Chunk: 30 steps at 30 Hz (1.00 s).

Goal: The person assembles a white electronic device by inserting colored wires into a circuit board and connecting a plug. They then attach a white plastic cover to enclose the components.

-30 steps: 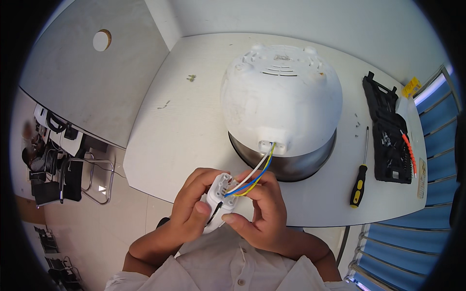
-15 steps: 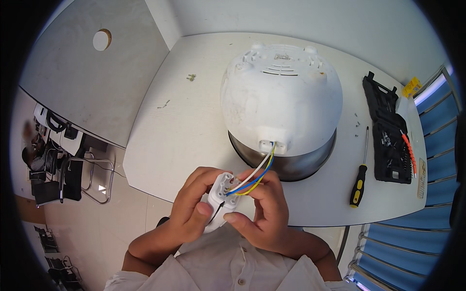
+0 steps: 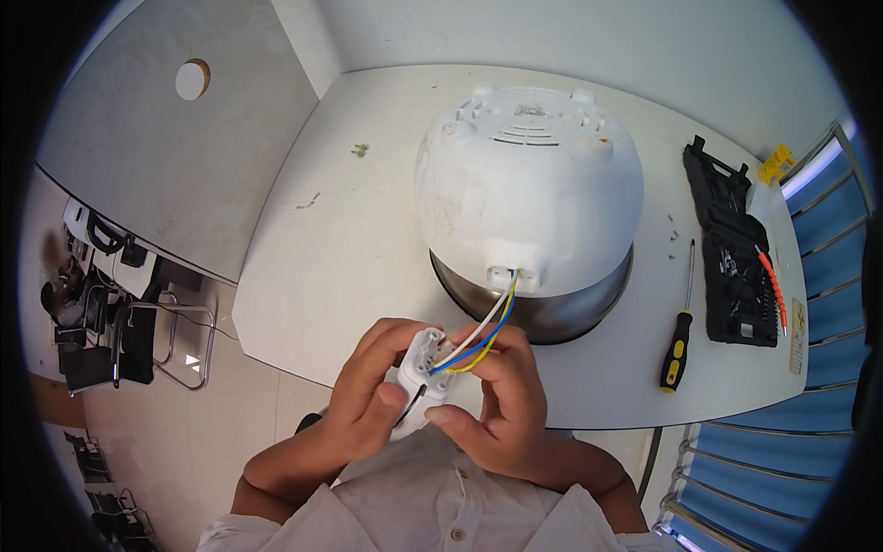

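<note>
Between my hands, near the table's front edge, is a small white plastic housing (image 3: 424,368) with a dark slot down its side. My left hand (image 3: 368,391) grips it from the left, thumb on its face. My right hand (image 3: 497,396) holds its right side, with the thumb at the lower edge and fingers behind the wires. White, blue and yellow-green wires (image 3: 497,329) run from the housing to a socket low on a large white rounded appliance body (image 3: 533,193). That body sits upside down, feet and vents upward, over a shiny metal bowl-like part (image 3: 552,317).
At right lie a black-and-yellow screwdriver (image 3: 677,354), an open black tool case (image 3: 740,285) and an orange-red flexible tool (image 3: 773,285). Small screws (image 3: 673,235) rest beside them. Little metal parts (image 3: 360,150) lie on the left of the white table (image 3: 303,285). Blue-backed railings (image 3: 791,460) border the right.
The table and appliance shift slightly left in view. Both hands keep their hold on the housing, which is turned very slightly.
</note>
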Motion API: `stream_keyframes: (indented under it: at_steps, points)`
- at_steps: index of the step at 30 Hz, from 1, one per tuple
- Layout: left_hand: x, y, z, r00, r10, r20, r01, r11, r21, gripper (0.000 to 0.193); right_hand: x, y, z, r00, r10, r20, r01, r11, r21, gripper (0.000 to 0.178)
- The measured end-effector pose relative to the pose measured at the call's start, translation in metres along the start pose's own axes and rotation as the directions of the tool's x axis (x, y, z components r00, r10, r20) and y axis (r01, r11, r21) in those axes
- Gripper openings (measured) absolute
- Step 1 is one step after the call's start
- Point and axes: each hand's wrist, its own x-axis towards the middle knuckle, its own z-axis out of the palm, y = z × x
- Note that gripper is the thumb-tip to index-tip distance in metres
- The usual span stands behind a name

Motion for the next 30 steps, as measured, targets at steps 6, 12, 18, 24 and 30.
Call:
stream_keyframes:
  at_steps: [6, 12, 18, 24, 30]
  points:
    - [-0.002, -0.0004, 0.0014, 1.0, 0.016, -0.023, -0.016, 1.0, -0.002, 0.068, 0.0017, -0.0018, -0.0008, 1.0, 0.0, 0.011, 0.0, 1.0, -0.018, 0.041]
    - [-0.0006, -0.0031, 0.0019, 0.998, 0.026, -0.049, -0.026, 1.0, 0.015, 0.069, 0.001, 0.002, -0.0001, 1.0, -0.027, -0.004, 0.027, 0.999, 0.018, 0.041]
    - [0.0009, 0.0027, 0.001, 0.999, 0.012, -0.031, -0.011, 0.999, 0.03, 0.068, 0.0012, 0.0014, 0.0002, 1.0, -0.029, -0.008, 0.029, 0.999, 0.012, 0.042]
    - [0.0006, 0.003, 0.0016, 1.0, 0.006, -0.028, -0.005, 1.0, 0.023, 0.067, 0.0009, 0.002, 0.0, 0.999, -0.03, -0.009, 0.031, 0.999, 0.019, 0.042]
    - [0.0006, 0.0011, 0.0027, 1.0, 0.016, -0.025, -0.016, 1.0, 0.01, 0.066, 0.0004, 0.0027, -0.0007, 0.999, -0.035, -0.013, 0.035, 0.999, 0.019, 0.042]
